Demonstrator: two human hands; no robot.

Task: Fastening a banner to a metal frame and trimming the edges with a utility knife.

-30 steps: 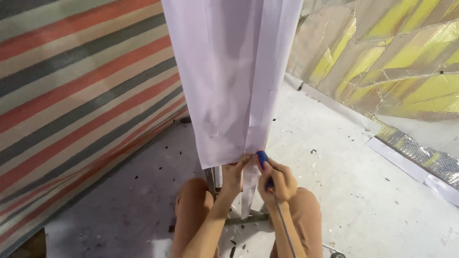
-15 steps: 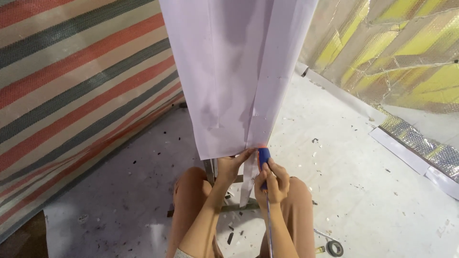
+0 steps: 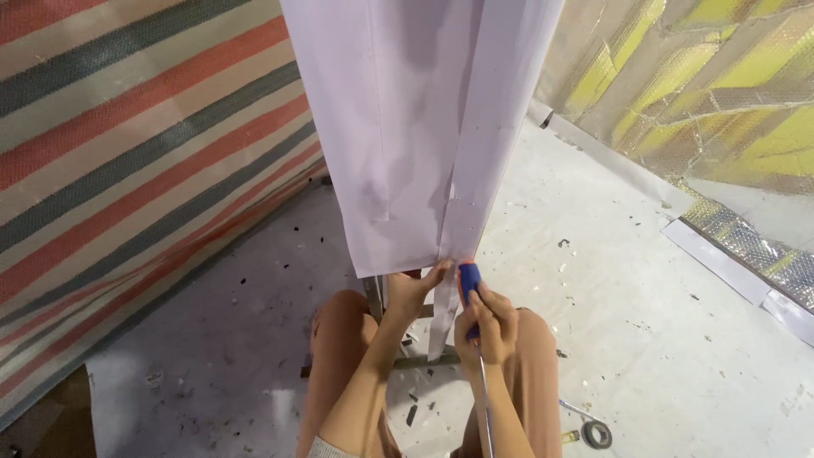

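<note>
Between the bent knees (image 3: 339, 356), the right hand (image 3: 487, 326) is closing around a blue-and-red-handled tool (image 3: 468, 284), its tip pressing the lower edge of the pale protective film (image 3: 407, 153). Just beside it, the left hand (image 3: 415, 293) is pinching a narrow strip (image 3: 441, 318) already hanging loose. Judging from this, peeling is only beginning: higher up, the film is covering nearly the whole panel. Beyond, a striped tarp (image 3: 127, 144) is hanging.
</note>
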